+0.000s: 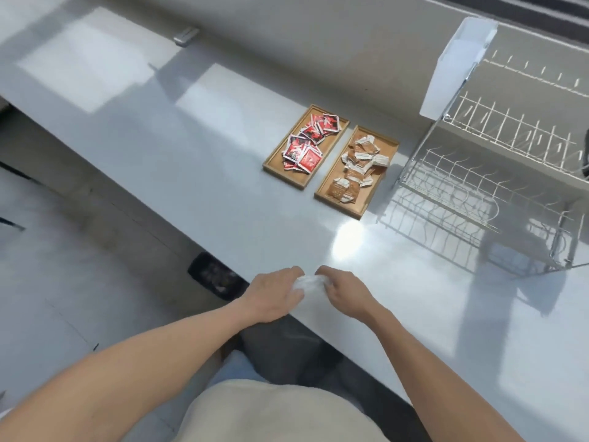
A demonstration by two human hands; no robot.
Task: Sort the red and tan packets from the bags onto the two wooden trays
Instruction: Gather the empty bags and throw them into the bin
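Two wooden trays lie side by side on the white counter. The left tray [273, 159] holds a pile of red packets [306, 141]. The right tray [377, 186] holds tan packets [360, 164]. Near the counter's front edge my left hand [273, 295] and my right hand [344, 290] both grip a crumpled clear plastic bag [310, 283] between them. The bag is scrunched small, and I cannot see anything inside it.
A white wire dish rack [497, 173] with a white plastic holder [455, 65] stands at the right, close to the tan tray. A small grey object [186, 36] lies at the far back of the counter. A dark bin [216, 277] sits on the floor below the counter edge.
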